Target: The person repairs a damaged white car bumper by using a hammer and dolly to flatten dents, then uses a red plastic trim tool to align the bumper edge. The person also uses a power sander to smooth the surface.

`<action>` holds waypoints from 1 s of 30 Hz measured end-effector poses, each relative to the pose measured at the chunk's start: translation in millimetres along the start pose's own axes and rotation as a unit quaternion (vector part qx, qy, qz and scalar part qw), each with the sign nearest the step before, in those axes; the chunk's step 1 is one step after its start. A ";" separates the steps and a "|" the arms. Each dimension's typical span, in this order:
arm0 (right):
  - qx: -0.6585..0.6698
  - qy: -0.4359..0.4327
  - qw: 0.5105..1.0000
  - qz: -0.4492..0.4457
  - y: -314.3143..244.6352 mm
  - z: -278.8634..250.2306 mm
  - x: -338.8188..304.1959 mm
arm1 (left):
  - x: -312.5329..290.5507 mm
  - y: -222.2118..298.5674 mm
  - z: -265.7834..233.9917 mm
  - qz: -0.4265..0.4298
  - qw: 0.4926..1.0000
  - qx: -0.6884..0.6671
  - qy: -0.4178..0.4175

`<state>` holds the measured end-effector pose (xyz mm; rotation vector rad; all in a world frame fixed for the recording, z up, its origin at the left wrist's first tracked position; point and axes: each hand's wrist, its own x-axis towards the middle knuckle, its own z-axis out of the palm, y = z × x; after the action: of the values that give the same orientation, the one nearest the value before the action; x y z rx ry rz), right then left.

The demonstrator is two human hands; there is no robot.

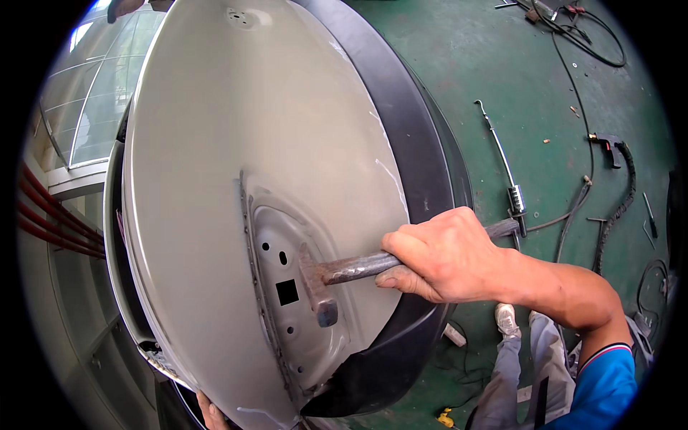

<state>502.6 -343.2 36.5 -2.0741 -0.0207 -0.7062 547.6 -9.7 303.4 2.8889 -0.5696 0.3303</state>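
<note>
Hammer head beside the cutout: a stray blow could mark the panel

The right hand is wrapped tightly round the handle of a steel hammer, its head over the recess near the lower edge of a beige-grey car panel. Whether head and metal touch cannot be told. Of the left hand, only fingers show at the panel's lower left edge; how firmly they grip is hidden.

The likeliest trouble is a glancing blow — a tilted head could dent the recess or bend the rim of the square cutout. A swing too far left might strike the raised seam; a slipping grip could send the hammer into the black trim along the right edge. If the panel shifted under a hit, the left fingers could be pinched.
</note>
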 end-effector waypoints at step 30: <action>-0.079 0.016 0.997 -0.001 18.6 -4.2 20.1 | -8.6 -2.6 5.9 0.264 0.964 0.030 -0.025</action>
<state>522.5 -362.3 33.9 -2.2128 0.0543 -0.7637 541.9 -5.6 295.3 2.7577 -1.3632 0.3467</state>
